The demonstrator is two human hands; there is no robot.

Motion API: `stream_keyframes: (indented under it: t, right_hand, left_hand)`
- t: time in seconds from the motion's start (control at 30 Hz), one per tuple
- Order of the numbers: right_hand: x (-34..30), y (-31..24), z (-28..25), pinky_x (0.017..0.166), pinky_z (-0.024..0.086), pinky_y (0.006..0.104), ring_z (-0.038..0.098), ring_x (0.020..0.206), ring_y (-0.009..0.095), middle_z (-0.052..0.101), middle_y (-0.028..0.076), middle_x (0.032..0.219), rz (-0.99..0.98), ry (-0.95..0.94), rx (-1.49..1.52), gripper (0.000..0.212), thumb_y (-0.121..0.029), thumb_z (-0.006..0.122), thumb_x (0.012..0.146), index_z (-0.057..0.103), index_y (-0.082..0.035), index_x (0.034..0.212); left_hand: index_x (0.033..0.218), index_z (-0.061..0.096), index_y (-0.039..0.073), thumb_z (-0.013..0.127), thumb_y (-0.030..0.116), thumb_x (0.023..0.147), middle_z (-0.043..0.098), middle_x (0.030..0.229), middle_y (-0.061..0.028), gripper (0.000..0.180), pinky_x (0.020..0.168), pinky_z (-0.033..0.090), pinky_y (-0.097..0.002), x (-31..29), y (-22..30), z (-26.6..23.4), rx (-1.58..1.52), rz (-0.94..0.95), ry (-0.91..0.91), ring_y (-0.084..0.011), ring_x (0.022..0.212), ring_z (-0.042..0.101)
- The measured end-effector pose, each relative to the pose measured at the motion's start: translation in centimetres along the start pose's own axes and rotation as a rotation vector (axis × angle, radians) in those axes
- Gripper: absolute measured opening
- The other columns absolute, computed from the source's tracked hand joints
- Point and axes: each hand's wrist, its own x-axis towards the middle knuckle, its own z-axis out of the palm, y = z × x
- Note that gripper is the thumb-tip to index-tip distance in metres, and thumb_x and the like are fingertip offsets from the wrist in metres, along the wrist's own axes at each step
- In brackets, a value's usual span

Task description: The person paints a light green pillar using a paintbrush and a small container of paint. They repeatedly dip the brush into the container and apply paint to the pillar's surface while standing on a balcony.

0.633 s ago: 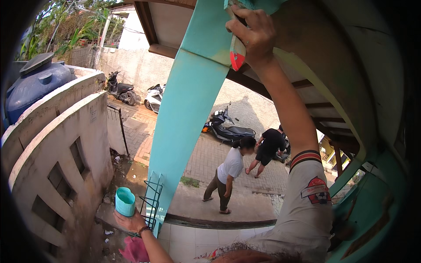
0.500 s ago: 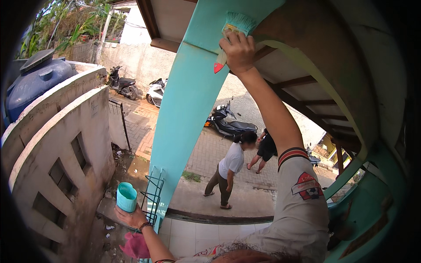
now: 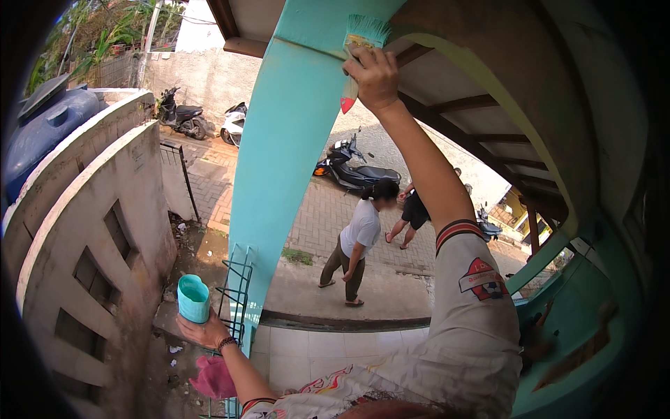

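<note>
My right hand [image 3: 375, 78], raised on an outstretched arm, grips a wide paintbrush [image 3: 368, 29] with turquoise-coated bristles and a red-tipped handle. The bristles lie against the upper right edge of a turquoise pillar [image 3: 279, 133], just above a ledge line. Low on the left, my left hand [image 3: 204, 329] is wrapped round a turquoise cup [image 3: 193, 299], which is held upright with its inside coated in turquoise paint. A dark beaded bracelet circles the left wrist. Beside that arm hang a wire rack [image 3: 236, 286] on the pillar and a pink cloth [image 3: 213, 378].
A pale wall with window openings [image 3: 98, 276] and a blue water tank [image 3: 52, 133] stand at left. Below, a person in a white shirt [image 3: 361, 227] and another in dark clothes [image 3: 414, 213] stand near a parked scooter [image 3: 356, 167]. White tiles [image 3: 328, 349] lie beneath me.
The whole view has shifted slightly, moving the pillar leftward in the picture. My right hand and brush stay near the pillar's upper right edge; the left hand still holds the cup.
</note>
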Motion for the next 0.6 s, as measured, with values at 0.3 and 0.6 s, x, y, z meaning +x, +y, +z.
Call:
stream_keyframes:
  t: [0.3,0.6]
  right_hand:
    - [1.8,-0.7,-2.3,0.074,0.048,0.0344,0.06,0.084,0.02,0.064,-0.005,0.09,0.043,0.137,0.071,0.017,-0.007,0.072,0.061,0.064,-0.019,0.071]
    - [0.2,0.4,-3.3,0.073,0.049,0.0369,0.061,0.084,0.022,0.068,-0.004,0.095,0.087,0.061,0.311,0.013,-0.006,0.07,0.065,0.066,-0.017,0.071]
  left_hand:
    - [0.136,0.049,0.003,0.09,0.019,0.062,0.053,0.135,-0.0169,0.086,0.105,0.043,-0.0477,0.1,-0.1,-0.5,-0.01,-0.022,0.003,-0.0361,0.124,0.051]
    - [0.14,0.044,0.005,0.089,0.021,0.063,0.05,0.139,-0.0149,0.091,0.106,0.042,-0.0474,0.4,0.2,-0.7,0.04,-0.085,-0.046,-0.0351,0.128,0.048]
